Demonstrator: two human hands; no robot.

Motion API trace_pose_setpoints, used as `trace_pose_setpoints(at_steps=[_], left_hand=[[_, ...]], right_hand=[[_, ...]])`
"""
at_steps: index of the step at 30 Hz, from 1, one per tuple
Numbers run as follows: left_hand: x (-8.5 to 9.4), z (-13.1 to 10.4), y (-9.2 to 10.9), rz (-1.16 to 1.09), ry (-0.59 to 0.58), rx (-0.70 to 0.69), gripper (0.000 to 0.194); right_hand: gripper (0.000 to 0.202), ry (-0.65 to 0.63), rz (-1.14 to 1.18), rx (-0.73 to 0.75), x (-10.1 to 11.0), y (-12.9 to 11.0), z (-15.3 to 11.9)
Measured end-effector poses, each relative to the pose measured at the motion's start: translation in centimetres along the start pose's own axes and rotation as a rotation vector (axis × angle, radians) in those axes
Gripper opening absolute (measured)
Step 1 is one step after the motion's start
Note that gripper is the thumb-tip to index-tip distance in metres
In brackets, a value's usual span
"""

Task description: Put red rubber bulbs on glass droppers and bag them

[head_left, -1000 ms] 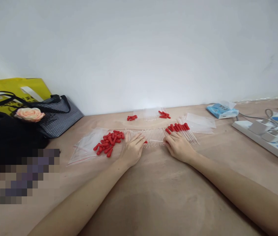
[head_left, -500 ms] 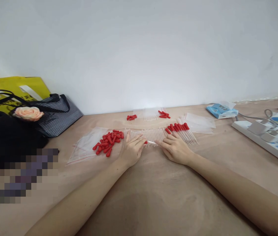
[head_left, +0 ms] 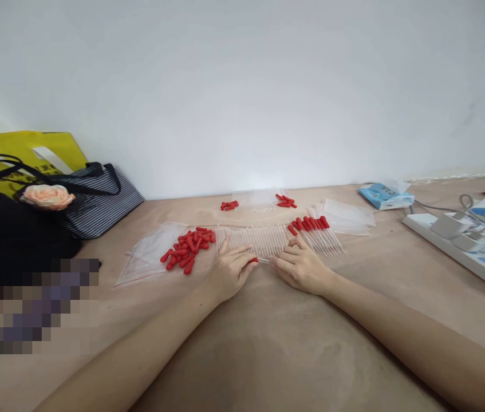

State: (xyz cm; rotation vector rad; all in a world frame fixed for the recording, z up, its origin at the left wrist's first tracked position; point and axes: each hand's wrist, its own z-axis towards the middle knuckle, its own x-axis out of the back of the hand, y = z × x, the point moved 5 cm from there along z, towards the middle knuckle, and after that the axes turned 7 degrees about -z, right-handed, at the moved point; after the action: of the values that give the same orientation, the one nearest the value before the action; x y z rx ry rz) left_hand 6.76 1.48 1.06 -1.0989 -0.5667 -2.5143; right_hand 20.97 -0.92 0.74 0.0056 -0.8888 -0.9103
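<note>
Between the fingertips of my left hand (head_left: 230, 273) is a red rubber bulb (head_left: 253, 260). My right hand (head_left: 301, 269) pinches a clear dropper tube (head_left: 264, 261), whose near end meets the bulb; how far it sits inside is hidden by my fingers. Just beyond both hands lies a row of clear dropper tubes (head_left: 259, 239) side by side. To the right of that row are several droppers (head_left: 327, 240) with red bulbs on their ends. A heap of loose red bulbs (head_left: 189, 249) rests left of my left hand.
Plastic zip bags (head_left: 143, 257) lie under and beside the heap, with more bags (head_left: 347, 217) at right. Farther back are small groups of red bulbs (head_left: 286, 201). A blue tissue pack (head_left: 386, 195) and a power strip (head_left: 452, 246) stand right; a striped bag (head_left: 100, 206) stands left.
Both hands have moved slightly toward me, carrying the bulb and tube off the front ends of the row. The tubes behind now show more fully.
</note>
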Motion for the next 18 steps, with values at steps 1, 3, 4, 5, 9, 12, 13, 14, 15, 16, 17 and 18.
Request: trace_pose_setpoints(at_steps=[1, 3, 4, 5, 9, 12, 13, 14, 15, 16, 17, 18], left_hand=[[-0.03, -0.03, -0.03, -0.006, -0.005, 0.002, 0.012], [-0.03, -0.07, -0.06, -0.013, -0.009, 0.001, 0.012], [-0.01, -0.08, -0.04, -0.014, -0.010, -0.002, 0.012], [0.03, -0.09, 0.00, -0.014, -0.009, -0.006, 0.012], [0.16, -0.08, 0.24, -0.003, -0.018, -0.021, 0.013], [0.17, -0.06, 0.40, 0.001, -0.035, -0.030, 0.013], [0.16, -0.07, 0.42, 0.002, -0.039, -0.031, 0.014], [0.15, -0.08, 0.43, 0.002, -0.042, -0.032, 0.014], [0.12, -0.11, 0.42, 0.001, -0.046, -0.032, 0.014], [0.07, -0.14, 0.39, -0.003, -0.052, -0.031, 0.014], [0.00, -0.19, 0.35, -0.011, -0.061, -0.031, 0.015], [-0.06, -0.24, 0.30, -0.022, -0.070, -0.029, 0.015]], right_hand=[[0.018, 0.005, -0.002, 0.016, -0.01, -0.07, -0.01], [0.016, 0.015, -0.009, 0.049, -0.01, -0.15, -0.05], [0.016, 0.018, -0.014, 0.065, -0.01, -0.17, -0.09], [0.016, 0.018, -0.021, 0.081, 0.01, -0.18, -0.13], [0.020, -0.001, -0.029, 0.111, 0.11, -0.09, -0.21], [0.022, 0.000, -0.015, 0.120, 0.25, -0.07, -0.15], [0.022, 0.006, -0.011, 0.127, 0.30, -0.10, -0.12], [0.022, 0.012, -0.006, 0.133, 0.34, -0.15, -0.10], [0.022, 0.017, 0.000, 0.141, 0.37, -0.22, -0.07], [0.022, 0.021, 0.006, 0.147, 0.40, -0.28, -0.05], [0.023, 0.024, 0.011, 0.150, 0.42, -0.33, -0.03], [0.024, 0.025, 0.012, 0.153, 0.44, -0.38, -0.02]])
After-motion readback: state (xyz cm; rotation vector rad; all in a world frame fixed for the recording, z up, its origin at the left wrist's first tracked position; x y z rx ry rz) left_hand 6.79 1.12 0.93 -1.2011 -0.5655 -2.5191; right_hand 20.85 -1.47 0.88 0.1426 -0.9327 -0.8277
